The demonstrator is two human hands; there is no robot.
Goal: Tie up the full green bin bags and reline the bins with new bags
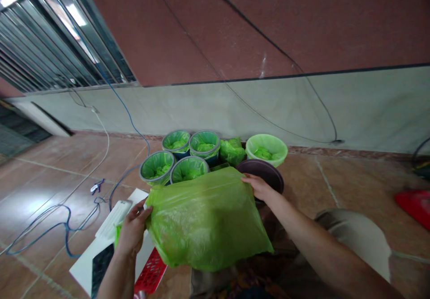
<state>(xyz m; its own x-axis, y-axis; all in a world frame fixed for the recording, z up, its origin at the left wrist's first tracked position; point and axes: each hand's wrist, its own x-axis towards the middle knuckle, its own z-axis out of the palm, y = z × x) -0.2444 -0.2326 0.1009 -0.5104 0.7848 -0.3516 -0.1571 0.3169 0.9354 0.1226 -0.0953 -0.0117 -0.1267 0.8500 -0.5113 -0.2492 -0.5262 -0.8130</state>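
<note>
A green plastic bag point(208, 218) is stretched between my two hands, low in the middle of the view. My left hand point(137, 220) pinches its left edge near the upper corner. At the upper right corner, my right hand point(257, 185) grips the plastic between thumb and fingers. Just behind the bag stands a dark purple bucket point(277, 178), partly covered by the bag and my right hand. Several bins lined with green bags, among them a grey-rimmed bin point(157, 164), stand beyond it. A pale green bin point(282, 155) with a liner is at the back right.
A white board point(89, 254) lies on the tiled floor at left, with a white box point(114, 218) and a red perforated basket point(151, 272) by it. A blue hose point(67, 227) and a small clamp-like tool point(96, 186) lie farther left. A red object point(414, 205) is at right.
</note>
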